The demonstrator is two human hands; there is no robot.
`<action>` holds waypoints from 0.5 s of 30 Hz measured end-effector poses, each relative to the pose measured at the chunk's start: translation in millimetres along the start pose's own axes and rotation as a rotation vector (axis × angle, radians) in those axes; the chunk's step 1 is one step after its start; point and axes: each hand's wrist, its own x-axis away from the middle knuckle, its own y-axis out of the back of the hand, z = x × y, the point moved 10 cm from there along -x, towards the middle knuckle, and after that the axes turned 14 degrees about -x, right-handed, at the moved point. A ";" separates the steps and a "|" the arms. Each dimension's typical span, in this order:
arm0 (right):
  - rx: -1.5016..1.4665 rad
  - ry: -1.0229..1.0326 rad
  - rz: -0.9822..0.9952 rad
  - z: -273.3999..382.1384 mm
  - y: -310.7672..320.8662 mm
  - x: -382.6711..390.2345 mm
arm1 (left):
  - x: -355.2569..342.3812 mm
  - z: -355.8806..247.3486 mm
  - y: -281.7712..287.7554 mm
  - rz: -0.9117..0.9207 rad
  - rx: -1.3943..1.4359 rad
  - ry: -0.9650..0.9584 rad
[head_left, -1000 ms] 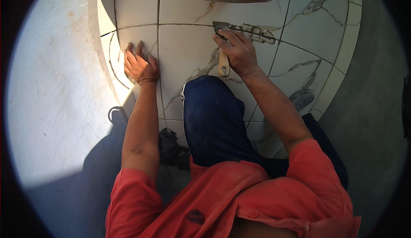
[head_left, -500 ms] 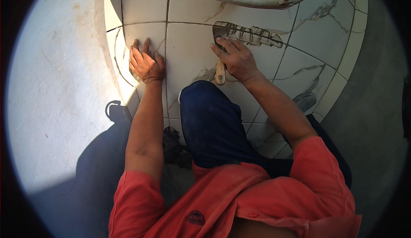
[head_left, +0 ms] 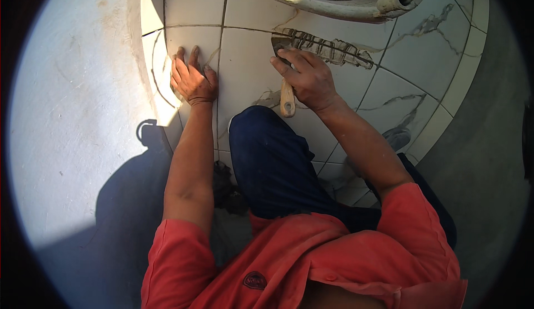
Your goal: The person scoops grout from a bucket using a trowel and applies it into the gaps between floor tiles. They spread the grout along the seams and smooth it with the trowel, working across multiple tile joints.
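Note:
My right hand (head_left: pixel 311 80) grips a putty knife (head_left: pixel 287 99) whose wooden handle points back toward me. Its dark blade is partly hidden by my fingers and lies against the tile joint. A ridged strip of wet grey-white grout (head_left: pixel 336 52) runs along that joint, from the blade to the right. My left hand (head_left: pixel 194 82) rests flat, fingers spread, on a white tile (head_left: pixel 192 39) near the left edge of the tiling. Nothing is held in it.
A bucket (head_left: pixel 328 4) with a pale rim stands just beyond the grout. Grey-veined white tiles (head_left: pixel 420 58) spread to the right, edged by a cream border. A pale wall-like surface (head_left: pixel 78 86) is at left. My bent knee (head_left: pixel 261 136) is between my arms; dark crumpled material (head_left: pixel 225 189) lies beside it.
The putty knife has slid slightly left along the joint, leaving more grout visible behind it. My left hand stays on the tile. The whole view has shifted a little.

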 end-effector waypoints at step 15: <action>0.021 -0.034 0.058 -17.9 6.3 24.8 | 2.2 -6.0 -0.2 0.003 0.001 -0.006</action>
